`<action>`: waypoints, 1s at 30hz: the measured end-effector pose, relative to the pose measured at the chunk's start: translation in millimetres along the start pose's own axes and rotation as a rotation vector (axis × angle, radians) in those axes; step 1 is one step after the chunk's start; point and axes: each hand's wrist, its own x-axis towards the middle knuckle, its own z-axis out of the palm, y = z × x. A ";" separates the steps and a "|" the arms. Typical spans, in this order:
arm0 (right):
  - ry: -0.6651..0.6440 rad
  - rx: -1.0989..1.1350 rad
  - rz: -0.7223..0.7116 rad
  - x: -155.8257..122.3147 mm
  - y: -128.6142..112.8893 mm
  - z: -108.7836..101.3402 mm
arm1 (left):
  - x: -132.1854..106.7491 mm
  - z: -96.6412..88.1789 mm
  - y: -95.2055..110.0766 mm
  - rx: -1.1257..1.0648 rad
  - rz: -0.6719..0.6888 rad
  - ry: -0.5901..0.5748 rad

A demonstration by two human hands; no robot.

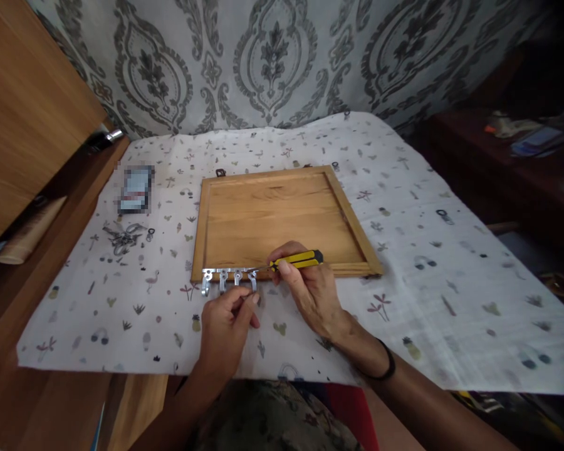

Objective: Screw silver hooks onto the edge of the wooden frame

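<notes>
A square wooden frame panel (282,216) lies flat on a white patterned cloth (427,294). Along its near left edge sits a metal rack of several hooks (229,277). My right hand (310,291) is closed around a yellow-and-black screwdriver (297,260), whose tip points left at the right end of the hook rack. My left hand (228,326) is just below the rack, fingers pinched at the rightmost hook; whether it holds a small part I cannot make out.
A pile of loose metal hooks and screws (125,238) and a blurred small packet (134,188) lie on the cloth's left part. A wooden cabinet (23,113) stands at left, a dark cluttered shelf (526,144) at right. Patterned wallpaper is behind.
</notes>
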 end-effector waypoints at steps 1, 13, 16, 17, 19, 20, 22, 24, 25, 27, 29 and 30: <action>-0.008 -0.027 -0.015 0.2 -0.9 -0.3 | 0.1 -0.3 0.4 -0.001 0.000 -0.006; -0.010 -0.104 -0.107 0.4 -4.2 -0.9 | 1.0 -0.9 1.0 0.010 -0.004 -0.020; -0.009 -0.114 -0.092 1.5 -4.9 -0.8 | 1.1 -1.0 2.0 0.006 -0.006 -0.025; -0.008 -0.125 -0.093 1.9 -5.3 -0.8 | 1.2 -1.2 2.5 0.005 -0.006 -0.025; -0.013 -0.151 -0.108 2.6 -6.4 -0.7 | 1.5 -1.5 3.5 0.003 -0.008 -0.028; -0.019 -0.165 -0.114 3.1 -7.1 -0.6 | 1.7 -1.6 3.9 0.002 -0.008 -0.033; -0.031 -0.188 -0.111 4.4 -8.7 -0.2 | 2.2 -1.5 4.0 0.004 -0.010 -0.040; -0.031 -0.197 -0.095 6.0 -9.9 0.0 | 1.9 -1.0 3.3 0.017 -0.008 -0.039; -0.028 -0.197 -0.086 6.8 -10.3 0.1 | 1.3 -0.8 2.6 0.029 -0.006 -0.036; -0.024 -0.191 -0.070 8.0 -10.5 0.0 | -0.9 -1.5 1.0 0.061 0.008 -0.034; -0.023 -0.182 -0.052 8.6 -10.4 -0.1 | -3.4 -4.6 -0.3 0.130 0.056 -0.026; -0.024 -0.176 -0.045 8.6 -10.3 -0.1 | -4.0 -7.3 -0.7 0.186 0.104 -0.009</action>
